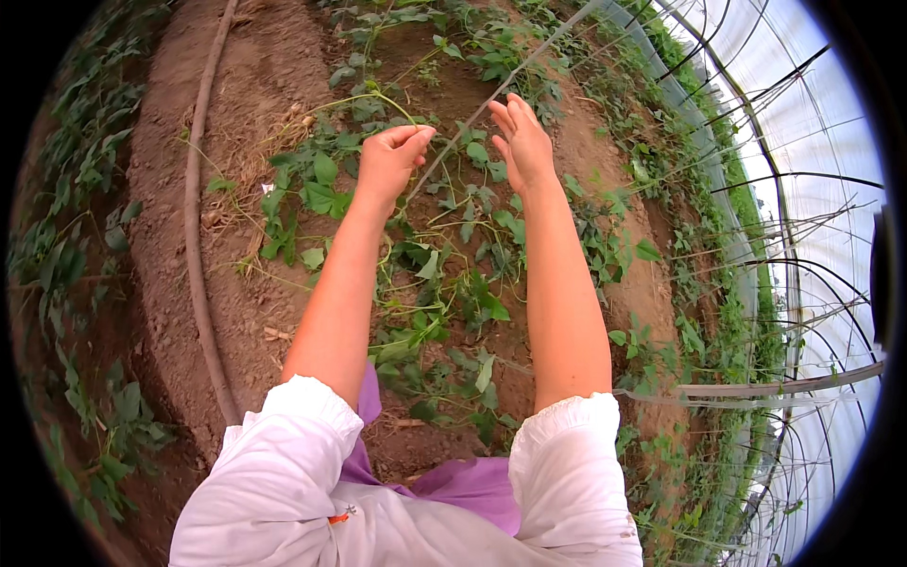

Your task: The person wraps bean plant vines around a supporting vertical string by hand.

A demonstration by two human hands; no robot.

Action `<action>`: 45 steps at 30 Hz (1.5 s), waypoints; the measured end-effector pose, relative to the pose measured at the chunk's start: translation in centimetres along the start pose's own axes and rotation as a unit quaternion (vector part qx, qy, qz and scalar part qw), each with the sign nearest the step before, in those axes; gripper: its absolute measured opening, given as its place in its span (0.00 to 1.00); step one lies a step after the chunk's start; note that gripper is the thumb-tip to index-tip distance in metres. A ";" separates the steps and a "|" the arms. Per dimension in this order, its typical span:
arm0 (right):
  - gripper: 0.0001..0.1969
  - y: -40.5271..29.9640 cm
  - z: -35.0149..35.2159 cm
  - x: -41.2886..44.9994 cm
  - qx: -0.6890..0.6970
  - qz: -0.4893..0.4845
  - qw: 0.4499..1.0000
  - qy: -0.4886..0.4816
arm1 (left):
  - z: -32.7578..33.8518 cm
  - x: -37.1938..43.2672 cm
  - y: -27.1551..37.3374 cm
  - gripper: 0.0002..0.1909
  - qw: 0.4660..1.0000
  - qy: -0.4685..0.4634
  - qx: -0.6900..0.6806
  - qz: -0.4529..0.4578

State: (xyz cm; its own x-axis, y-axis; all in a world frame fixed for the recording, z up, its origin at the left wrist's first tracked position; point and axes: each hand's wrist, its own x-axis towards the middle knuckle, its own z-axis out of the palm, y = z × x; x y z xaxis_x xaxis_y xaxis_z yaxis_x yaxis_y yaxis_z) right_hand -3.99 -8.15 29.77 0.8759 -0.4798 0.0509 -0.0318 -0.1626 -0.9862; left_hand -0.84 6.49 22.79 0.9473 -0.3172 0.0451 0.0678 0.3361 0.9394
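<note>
My left hand pinches the end of a thin green vine stem between thumb and fingertips; the stem arches up and off to the left. To its right, my right hand is raised with the fingers apart and nothing in it. A taut grey cord or strip runs diagonally between the two hands, close to both; whether either touches it I cannot tell. Under my arms, leafy green vines spread over the brown soil.
A long brown hose or pipe lies along the soil at left, with dry straw beside it. More plants grow at far left. On the right are further vines, green netting and the curved ribs of a film-covered greenhouse.
</note>
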 end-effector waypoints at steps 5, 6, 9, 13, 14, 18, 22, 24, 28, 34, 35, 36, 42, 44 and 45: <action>0.20 1.2 1.4 0.9 0.006 0.135 0.958 -0.254 | -0.8 0.4 -0.3 0.11 0.997 0.023 -0.072 -0.016; 0.18 0.9 1.8 0.0 -0.013 0.142 0.958 -0.249 | -0.9 0.5 -0.3 0.11 0.997 0.026 -0.070 -0.016; 0.20 1.5 2.2 -0.9 -0.064 0.151 0.945 -0.284 | -1.0 0.5 -0.3 0.11 0.997 0.008 -0.080 -0.006; 0.11 1.2 2.4 -1.2 -0.114 0.147 0.943 -0.277 | -0.3 0.2 -0.2 0.13 0.995 -0.082 -0.058 0.018; 0.11 1.1 2.3 -1.3 -0.114 0.146 0.943 -0.277 | 0.2 0.0 -0.2 0.14 0.996 -0.065 -0.050 0.043; 0.06 1.5 2.1 -1.4 -0.090 0.174 0.956 -0.217 | 1.1 -0.6 0.3 0.16 0.992 -0.076 -0.053 0.081; 0.07 1.6 2.3 -1.7 -0.011 0.194 0.966 -0.173 | 2.1 -1.0 0.5 0.13 0.979 -0.153 -0.121 0.063; 0.07 2.9 1.7 -1.1 0.028 0.203 0.963 -0.172 | 2.4 -1.8 1.2 0.09 0.969 -0.201 -0.143 0.032; 0.07 4.8 1.3 1.1 0.119 0.209 0.959 -0.149 | 2.0 -1.2 0.2 0.06 0.960 -0.275 -0.020 0.051; 0.08 6.1 0.1 1.6 0.249 0.192 0.943 0.112 | 1.9 -1.7 1.1 0.09 0.937 -0.340 -0.083 -0.018; 0.08 6.2 -0.4 1.3 0.249 0.193 0.943 0.111 | 1.9 -1.6 0.9 0.09 0.937 -0.340 -0.082 -0.018; 0.07 6.4 -1.1 0.8 0.269 0.176 0.936 0.144 | 1.9 -1.5 0.5 0.11 0.948 -0.310 -0.077 -0.004; 0.08 7.7 -5.5 -3.3 0.266 0.125 0.931 0.218 | 1.5 -0.9 0.4 0.17 0.973 -0.208 -0.088 0.050; 0.10 7.8 -5.7 -5.6 0.235 0.096 0.944 0.212 | 1.7 -1.2 0.3 0.18 0.978 -0.186 -0.084 0.052; 0.10 7.9 -5.6 -6.5 0.237 0.095 0.944 0.211 | 1.8 -1.3 0.5 0.19 0.982 -0.161 -0.079 0.056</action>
State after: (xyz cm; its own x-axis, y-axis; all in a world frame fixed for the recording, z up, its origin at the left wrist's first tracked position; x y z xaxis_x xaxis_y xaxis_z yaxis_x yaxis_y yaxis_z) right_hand -12.63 -11.12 22.51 0.6031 -0.7783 -0.1747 0.1367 0.3167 -0.9386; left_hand -2.58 5.46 23.76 0.8048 -0.5263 0.2742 0.0410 0.5102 0.8591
